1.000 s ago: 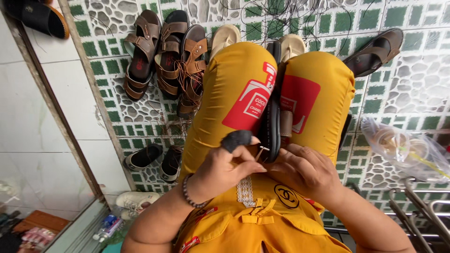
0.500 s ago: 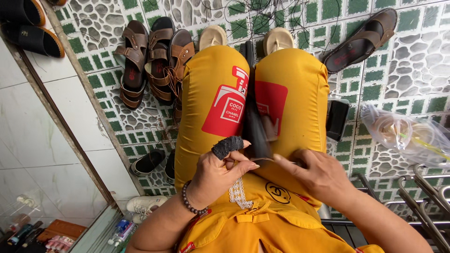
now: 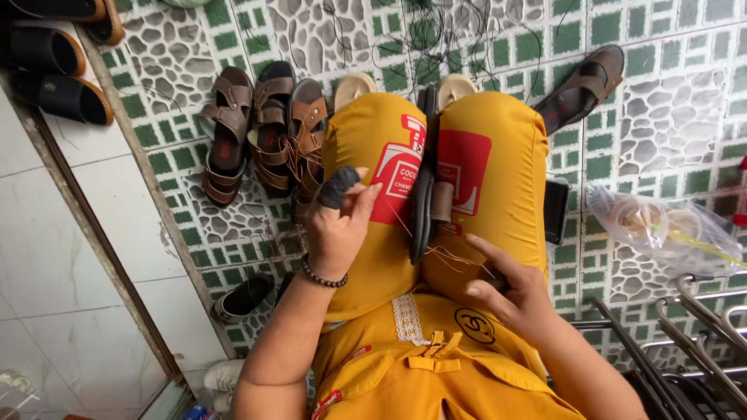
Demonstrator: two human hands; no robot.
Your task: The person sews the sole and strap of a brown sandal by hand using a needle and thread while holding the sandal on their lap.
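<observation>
The sandal (image 3: 425,194) stands clamped between my knees, strap part-stitched. My left hand (image 3: 340,225), fingers pinched, draws thread (image 3: 405,227) taut; my right hand (image 3: 510,292) rests curled, hold unclear. Loose thread ends show stitching unfinished.

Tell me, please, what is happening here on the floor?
A person in yellow clothes sits with a dark sandal clamped on edge between the knees. The left hand, a dark cover on one finger, pulls a thin thread up from the sandal. The right hand rests on the thigh by loose thread ends. Brown sandals lie alongside on the tiled floor.
</observation>
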